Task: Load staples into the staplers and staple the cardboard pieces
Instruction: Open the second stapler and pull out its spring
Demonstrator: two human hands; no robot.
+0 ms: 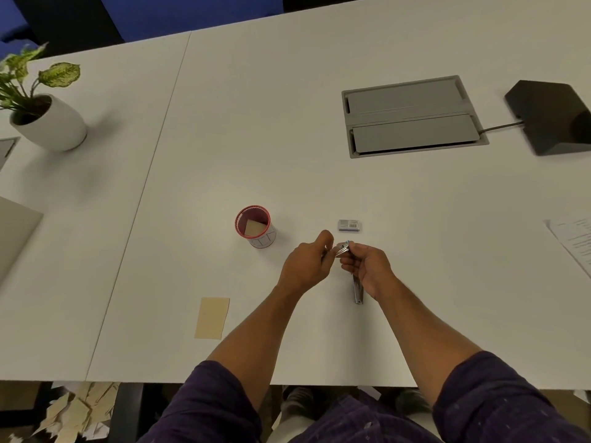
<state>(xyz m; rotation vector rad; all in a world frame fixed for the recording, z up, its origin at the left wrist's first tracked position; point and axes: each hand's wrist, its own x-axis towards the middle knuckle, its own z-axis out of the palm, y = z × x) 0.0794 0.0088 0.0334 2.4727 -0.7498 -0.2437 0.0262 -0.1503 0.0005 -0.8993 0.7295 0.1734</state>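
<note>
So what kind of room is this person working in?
Probably an office or meeting room: a long white table with a built-in grey cable hatch, a black desk device on a cord, and a potted plant.

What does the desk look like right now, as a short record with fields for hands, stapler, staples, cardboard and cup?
left hand: pinching at the stapler's far end
right hand: gripping the stapler, opened out
staple box: on the table, beyond the hands
cardboard: flat, near the left forearm
cup: upright, red rim, a cardboard piece inside
</note>
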